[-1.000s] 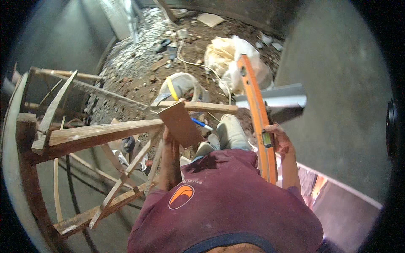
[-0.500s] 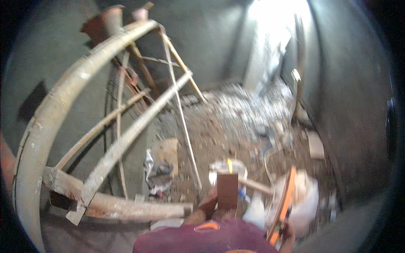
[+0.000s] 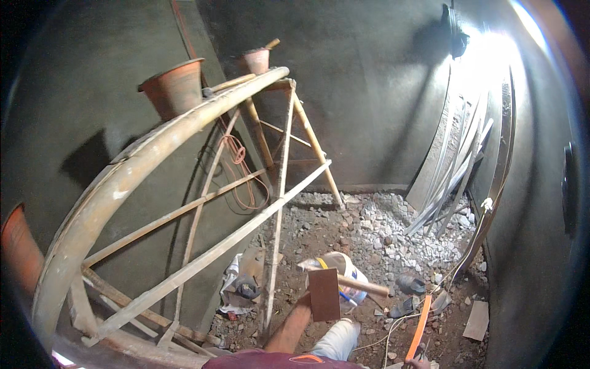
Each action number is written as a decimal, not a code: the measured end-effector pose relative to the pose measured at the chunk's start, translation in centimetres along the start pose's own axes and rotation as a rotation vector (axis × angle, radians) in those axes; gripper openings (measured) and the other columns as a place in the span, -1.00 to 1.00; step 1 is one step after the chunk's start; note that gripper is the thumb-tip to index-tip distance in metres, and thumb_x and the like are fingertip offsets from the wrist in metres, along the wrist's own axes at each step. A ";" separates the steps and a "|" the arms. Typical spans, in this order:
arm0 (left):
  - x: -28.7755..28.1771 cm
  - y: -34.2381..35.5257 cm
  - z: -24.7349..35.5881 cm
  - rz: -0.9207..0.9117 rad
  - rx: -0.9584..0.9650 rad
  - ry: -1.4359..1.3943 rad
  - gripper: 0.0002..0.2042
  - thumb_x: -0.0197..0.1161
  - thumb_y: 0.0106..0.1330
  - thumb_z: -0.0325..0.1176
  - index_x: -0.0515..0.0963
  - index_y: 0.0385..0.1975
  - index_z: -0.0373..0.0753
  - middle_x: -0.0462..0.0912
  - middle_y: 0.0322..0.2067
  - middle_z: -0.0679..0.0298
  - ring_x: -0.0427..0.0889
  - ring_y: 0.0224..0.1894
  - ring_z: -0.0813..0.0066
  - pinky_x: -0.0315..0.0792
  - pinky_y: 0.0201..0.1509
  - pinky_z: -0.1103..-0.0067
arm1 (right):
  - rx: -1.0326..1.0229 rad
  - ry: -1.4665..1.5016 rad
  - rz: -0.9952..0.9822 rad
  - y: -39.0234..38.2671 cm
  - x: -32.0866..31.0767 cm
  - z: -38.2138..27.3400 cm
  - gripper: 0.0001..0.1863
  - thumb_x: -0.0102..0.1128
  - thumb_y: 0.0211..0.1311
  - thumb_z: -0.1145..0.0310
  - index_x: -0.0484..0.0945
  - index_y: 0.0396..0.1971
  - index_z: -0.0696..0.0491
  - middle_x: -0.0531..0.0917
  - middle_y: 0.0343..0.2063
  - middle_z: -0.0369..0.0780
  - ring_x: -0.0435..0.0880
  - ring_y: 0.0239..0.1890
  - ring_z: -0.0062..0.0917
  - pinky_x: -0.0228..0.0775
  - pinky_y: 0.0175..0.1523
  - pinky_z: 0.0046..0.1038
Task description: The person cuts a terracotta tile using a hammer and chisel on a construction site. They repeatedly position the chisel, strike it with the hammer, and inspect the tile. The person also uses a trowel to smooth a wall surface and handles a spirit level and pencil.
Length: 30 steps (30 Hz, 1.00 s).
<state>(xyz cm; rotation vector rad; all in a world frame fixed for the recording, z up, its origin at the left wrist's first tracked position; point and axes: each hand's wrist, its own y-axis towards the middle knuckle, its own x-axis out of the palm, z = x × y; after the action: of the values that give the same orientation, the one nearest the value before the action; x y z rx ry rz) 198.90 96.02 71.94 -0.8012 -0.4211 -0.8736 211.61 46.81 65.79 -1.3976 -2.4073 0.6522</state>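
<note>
My left hand (image 3: 305,301) is mostly hidden behind a flat brown rectangular board (image 3: 324,295), which it appears to hold upright by its back. Just beyond the board stands a white bucket (image 3: 353,272) with a yellow strip on its rim. A thick wooden handle (image 3: 364,286) sticks out across the bucket to the right, and a blue-and-white tool (image 3: 347,299) shows beside it. At the lower edge my right hand (image 3: 419,363) is closed around the bottom of a long orange straightedge (image 3: 420,329), which slants upward. Only part of this hand shows.
A wooden scaffold (image 3: 227,237) stands at left, bearing orange buckets (image 3: 178,89). Broken rubble (image 3: 393,227) covers the far floor. Long strips (image 3: 458,160) lean on the right wall near a bright lamp. A pale cable (image 3: 455,270) trails over the dirt near worn shoes (image 3: 410,284).
My view has turned and steadied, bringing more of the scaffold and far wall into sight. The orange straightedge and my right hand now sit lower in view. Both hands keep their holds.
</note>
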 end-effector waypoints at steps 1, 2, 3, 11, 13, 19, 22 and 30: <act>0.6 2.4 0.7 -0.004 -0.003 0.005 -0.71 0.21 0.36 -0.28 0.50 0.03 -0.17 0.53 -0.39 0.42 0.59 -0.40 0.60 0.50 -0.38 0.59 | -0.045 -0.035 0.043 2.9 -0.6 0.3 -0.59 0.41 -0.05 0.20 0.59 -0.17 0.04 0.58 -0.45 -0.33 0.52 -0.48 -0.56 0.38 -0.39 -0.44; 1.3 5.7 2.0 -0.018 0.007 0.020 -0.71 0.21 0.36 -0.27 0.50 0.03 -0.17 0.53 -0.39 0.42 0.58 -0.40 0.60 0.50 -0.38 0.59 | -0.085 -0.069 0.092 5.4 -1.3 0.9 -0.52 0.45 -0.10 0.20 0.59 -0.13 0.06 0.59 -0.41 -0.32 0.56 -0.41 -0.55 0.44 -0.32 -0.43; 1.2 8.5 3.0 -0.013 0.009 0.036 -0.71 0.21 0.36 -0.27 0.50 0.03 -0.17 0.53 -0.39 0.42 0.58 -0.40 0.60 0.50 -0.38 0.59 | -0.085 -0.107 0.136 5.3 -1.7 2.7 -0.45 0.48 -0.14 0.21 0.59 -0.08 0.07 0.60 -0.37 -0.32 0.61 -0.35 -0.53 0.51 -0.26 -0.41; 5.2 33.9 6.4 -0.002 -0.141 0.064 -0.71 0.21 0.35 -0.27 0.50 0.03 -0.17 0.53 -0.39 0.42 0.58 -0.41 0.61 0.49 -0.39 0.60 | 0.239 -0.445 0.310 22.0 1.7 -12.2 -0.31 0.61 -0.18 0.11 0.56 0.01 0.06 0.67 -0.21 -0.19 0.62 -0.17 -0.45 0.44 0.01 -0.38; 6.5 39.2 6.1 0.013 -0.206 0.081 -0.71 0.21 0.35 -0.27 0.50 0.03 -0.17 0.53 -0.39 0.42 0.58 -0.41 0.61 0.49 -0.39 0.60 | 0.397 -0.534 0.277 26.2 1.6 -14.5 -0.29 0.60 -0.18 0.11 0.56 0.04 0.05 0.69 -0.15 -0.16 0.64 -0.10 -0.41 0.45 0.06 -0.36; 9.8 54.1 2.2 -0.037 -0.442 0.136 -0.70 0.21 0.35 -0.27 0.50 0.03 -0.17 0.53 -0.39 0.42 0.57 -0.41 0.61 0.48 -0.39 0.60 | 0.405 -0.478 0.413 41.5 1.2 -15.4 -0.27 0.54 -0.16 0.12 0.54 0.09 0.09 0.69 -0.08 -0.07 0.66 -0.01 -0.26 0.43 0.13 -0.33; 10.1 60.2 -0.5 -0.023 -0.535 0.188 -0.70 0.21 0.34 -0.27 0.50 0.03 -0.17 0.53 -0.39 0.42 0.57 -0.41 0.61 0.48 -0.39 0.60 | 0.517 -0.561 0.405 50.9 -0.5 -12.3 -0.18 0.51 -0.16 -0.03 0.47 0.16 -0.02 0.67 0.00 0.00 0.63 0.08 -0.12 0.43 0.16 -0.17; 11.9 79.3 -12.5 -0.089 -0.701 0.403 -0.70 0.22 0.34 -0.27 0.50 0.03 -0.17 0.52 -0.39 0.42 0.57 -0.41 0.62 0.47 -0.40 0.61 | 0.663 -0.591 0.544 75.6 -7.4 -3.6 -0.23 0.49 -0.13 -0.03 0.49 0.12 0.01 0.69 -0.08 0.02 0.67 0.00 -0.12 0.47 0.10 -0.17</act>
<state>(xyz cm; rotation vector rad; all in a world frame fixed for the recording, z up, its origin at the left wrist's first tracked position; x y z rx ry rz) 270.16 110.89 36.13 -1.2134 0.2298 -1.2587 273.10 73.67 30.01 -1.6785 -1.7979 2.0138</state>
